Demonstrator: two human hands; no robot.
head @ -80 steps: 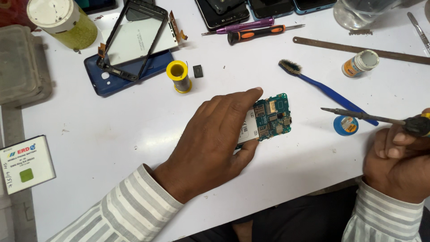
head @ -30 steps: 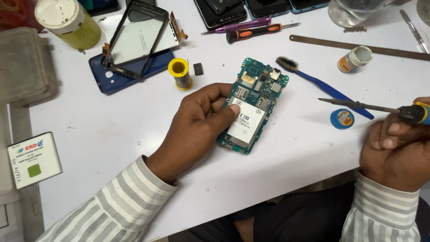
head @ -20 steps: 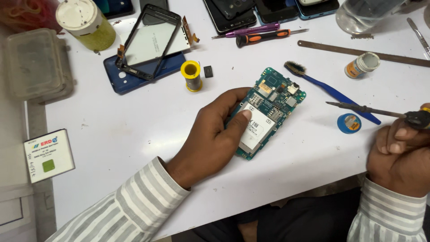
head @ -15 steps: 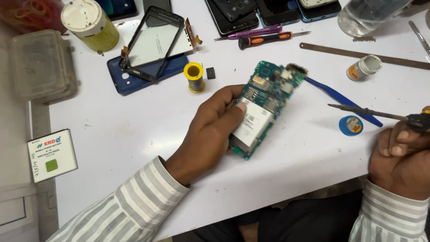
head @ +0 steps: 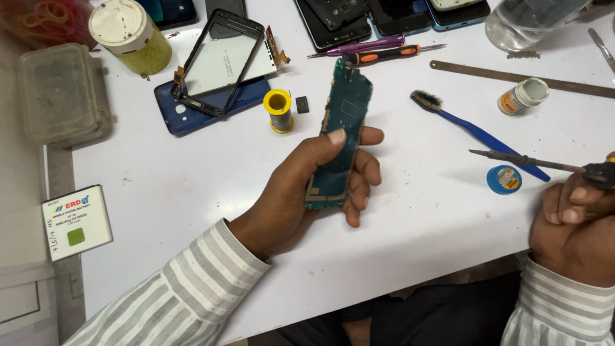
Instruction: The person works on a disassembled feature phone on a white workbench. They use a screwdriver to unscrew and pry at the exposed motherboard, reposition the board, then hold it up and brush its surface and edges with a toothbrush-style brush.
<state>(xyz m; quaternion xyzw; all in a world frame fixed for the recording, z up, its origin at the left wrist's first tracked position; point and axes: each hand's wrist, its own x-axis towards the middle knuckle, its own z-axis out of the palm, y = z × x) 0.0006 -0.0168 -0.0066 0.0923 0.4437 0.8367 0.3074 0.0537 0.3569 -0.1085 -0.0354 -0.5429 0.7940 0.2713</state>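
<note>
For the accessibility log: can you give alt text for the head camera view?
The left hand holds a green circuit board tilted on edge above a white table. The right hand grips a soldering iron beside a blue toothbrush, with a yellow solder spool nearby.

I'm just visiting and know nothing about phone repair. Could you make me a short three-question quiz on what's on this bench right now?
1. True or false: the left hand holds the green circuit board tilted up on its edge, off the white table.
2. Which tool does the right hand grip?
A. the blue toothbrush
B. the soldering iron
C. the orange-handled screwdriver
3. Fill in: the yellow spool stands between the blue phone back cover and the ____.

Key
1. True.
2. B; its thin tip points left, above the small blue tin.
3. Circuit board.
</note>
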